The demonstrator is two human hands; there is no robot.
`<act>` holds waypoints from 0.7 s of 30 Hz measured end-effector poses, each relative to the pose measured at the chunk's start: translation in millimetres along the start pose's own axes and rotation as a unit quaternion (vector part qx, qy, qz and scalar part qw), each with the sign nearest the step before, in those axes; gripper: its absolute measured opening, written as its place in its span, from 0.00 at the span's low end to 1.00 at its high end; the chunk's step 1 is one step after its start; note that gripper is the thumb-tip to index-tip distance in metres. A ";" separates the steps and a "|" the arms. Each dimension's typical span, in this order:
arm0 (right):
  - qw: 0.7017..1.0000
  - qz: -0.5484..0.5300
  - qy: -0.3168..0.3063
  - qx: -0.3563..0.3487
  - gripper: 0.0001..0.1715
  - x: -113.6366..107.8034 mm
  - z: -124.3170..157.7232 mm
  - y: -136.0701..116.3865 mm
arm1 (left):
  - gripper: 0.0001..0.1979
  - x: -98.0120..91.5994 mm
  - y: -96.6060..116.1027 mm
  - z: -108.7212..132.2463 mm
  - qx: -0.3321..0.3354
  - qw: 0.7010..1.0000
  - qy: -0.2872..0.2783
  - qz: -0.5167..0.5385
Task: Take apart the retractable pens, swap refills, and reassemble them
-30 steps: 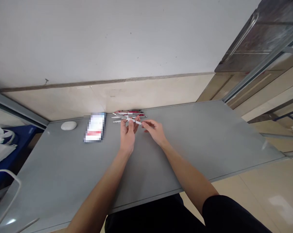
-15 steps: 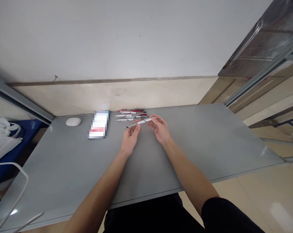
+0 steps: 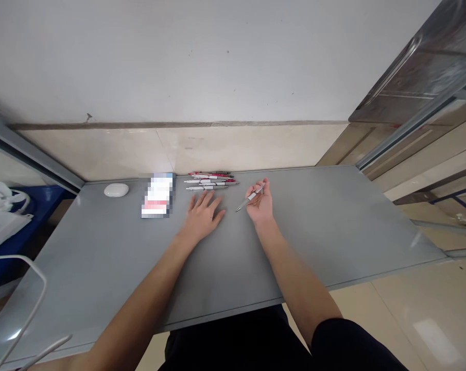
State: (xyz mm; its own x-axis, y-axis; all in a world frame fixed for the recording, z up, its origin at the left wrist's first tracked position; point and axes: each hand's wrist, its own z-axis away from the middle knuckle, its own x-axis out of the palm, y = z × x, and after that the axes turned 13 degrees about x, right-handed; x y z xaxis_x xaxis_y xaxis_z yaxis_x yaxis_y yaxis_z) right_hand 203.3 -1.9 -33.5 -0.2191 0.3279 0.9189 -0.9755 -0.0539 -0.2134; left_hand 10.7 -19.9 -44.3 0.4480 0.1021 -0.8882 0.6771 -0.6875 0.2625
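Observation:
In my right hand [image 3: 260, 202] is a white and grey pen [image 3: 250, 197], its tip pointing down and to the left, a little above the table or touching it; I cannot tell which. My left hand [image 3: 202, 215] is palm down with its fingers spread, holding nothing. Just beyond its fingertips lies a loose pile of pens [image 3: 210, 181], several white and silver ones in front and red ones behind.
A phone [image 3: 157, 196] with a blurred screen lies left of the pens. Farther left sits a white oval case [image 3: 116, 190]. The grey table [image 3: 325, 221] meets a tiled wall [image 3: 263, 149] at the back. A white cable [image 3: 37, 301] hangs at the lower left.
My left hand has let go of the pen, turned palm down and opened. The right hand has carried the pen slightly right and tilted it more steeply.

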 end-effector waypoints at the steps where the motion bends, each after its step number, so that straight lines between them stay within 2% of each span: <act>1: 1.000 -0.019 -0.007 0.009 0.08 0.0 0.8 0.5 | 0.22 1.9 0.9 0.5 -0.002 0.999 -0.011 -0.035; 5: 0.996 -0.060 -0.057 0.033 0.16 -3.9 2.4 1.0 | 0.24 4.9 3.4 1.7 -0.013 0.993 -0.023 -0.115; 9: 0.988 -0.067 -0.134 0.049 0.20 -10.4 2.0 -0.6 | 0.25 3.8 3.3 2.1 -0.013 0.991 -0.030 -0.129; 12: 0.983 -0.058 -0.167 0.044 0.20 -12.3 2.1 -1.4 | 0.26 3.0 3.1 3.0 -0.013 0.990 -0.045 -0.131; 21: 0.991 -0.047 -0.128 -0.013 0.18 -15.6 0.9 -4.0 | 0.29 3.7 3.5 4.7 -0.014 0.989 -0.068 -0.134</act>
State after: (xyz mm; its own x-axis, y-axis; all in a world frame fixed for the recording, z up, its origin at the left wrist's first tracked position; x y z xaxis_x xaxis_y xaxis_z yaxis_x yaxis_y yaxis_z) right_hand 210.6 -7.6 -46.7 -0.1284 0.0805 0.9885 -0.9917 -0.0095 -0.1280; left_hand 12.0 -25.3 -48.4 0.1687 0.1786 -0.9694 0.7778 -0.6282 0.0196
